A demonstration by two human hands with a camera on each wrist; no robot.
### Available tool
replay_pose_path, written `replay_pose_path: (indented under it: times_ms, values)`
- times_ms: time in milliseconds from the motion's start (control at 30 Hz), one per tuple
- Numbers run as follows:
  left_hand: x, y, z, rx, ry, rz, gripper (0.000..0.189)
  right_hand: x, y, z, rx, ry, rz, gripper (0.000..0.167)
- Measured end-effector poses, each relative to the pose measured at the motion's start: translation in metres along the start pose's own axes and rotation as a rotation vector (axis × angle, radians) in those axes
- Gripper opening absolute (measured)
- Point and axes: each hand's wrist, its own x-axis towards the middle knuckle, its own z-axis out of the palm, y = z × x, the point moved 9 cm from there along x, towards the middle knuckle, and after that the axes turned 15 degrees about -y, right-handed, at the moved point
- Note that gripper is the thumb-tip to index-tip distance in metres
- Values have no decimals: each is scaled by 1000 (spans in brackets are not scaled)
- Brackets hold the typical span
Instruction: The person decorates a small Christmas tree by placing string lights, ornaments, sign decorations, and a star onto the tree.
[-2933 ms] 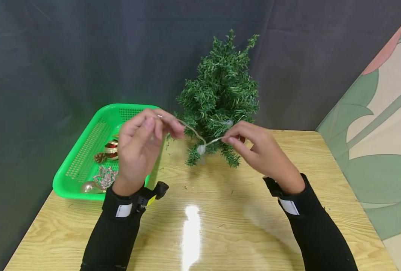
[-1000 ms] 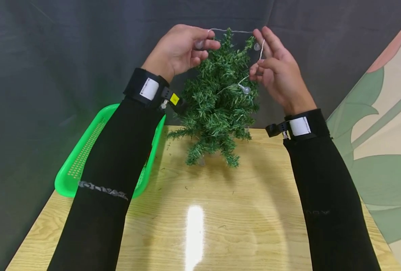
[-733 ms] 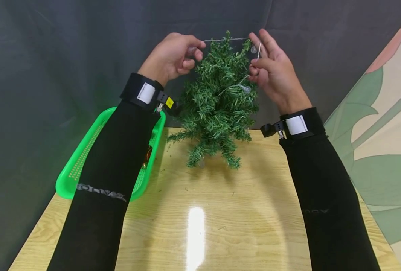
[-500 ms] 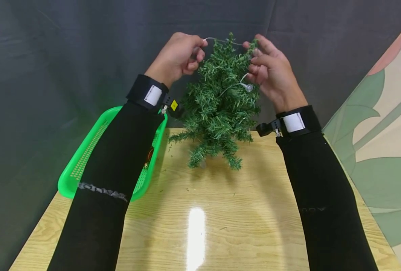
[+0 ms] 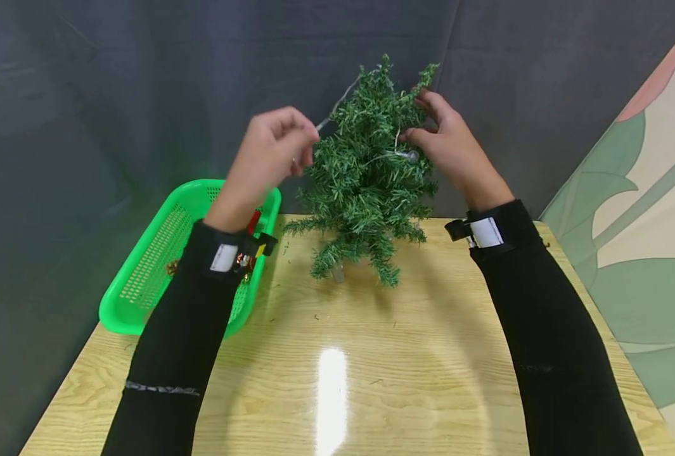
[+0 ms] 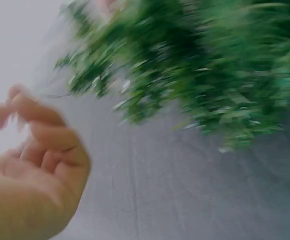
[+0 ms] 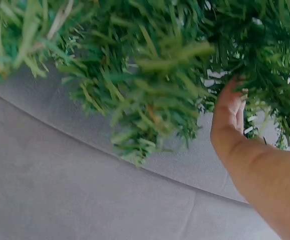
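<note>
A small artificial Christmas tree stands at the back of the table. My left hand, left of the tree, pinches a thin clear string-light cord between thumb and fingers. That cord slants up to the treetop and passes behind it. On the right side, my right hand reaches in among the upper branches, thumb and forefinger spread apart; the fingertips are partly hidden by needles. A clear bulb of the string hangs on the front, just below the right thumb. In the blurred left wrist view, the fingers are curled.
A green plastic basket with ornaments, among them a pine cone, sits on the left of the wooden table, partly behind the left forearm. A dark curtain hangs behind; a floral cloth is at the right.
Both hands rose from in front of the tree to its top, stretching the cord over it. Then the left hand came down and left with the cord, while the right moved into the branches.
</note>
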Motion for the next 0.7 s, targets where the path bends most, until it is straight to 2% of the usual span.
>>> replay_pose_path:
  times_ms: [67,133,233,367,467,567,700]
  values:
    - [-8,-2,20,138,-54,18,13,-1,0,0,19,24,-20,58]
    - [-9,-5,31,226,-64,63,15,-4,0,0,43,53,-46,57]
    - [-7,-10,36,401,-9,144,20,-11,1,0,92,90,-79,53]
    - [-9,-19,38,617,99,226,28,-28,2,1,205,154,-183,46]
    - [-13,-25,36,622,165,274,31,-45,13,4,303,211,-277,41]
    - [-20,-32,31,544,216,310,33,-63,35,7,377,287,-337,37]
    - [-34,-50,26,388,218,295,34,-85,70,4,415,403,-357,33]
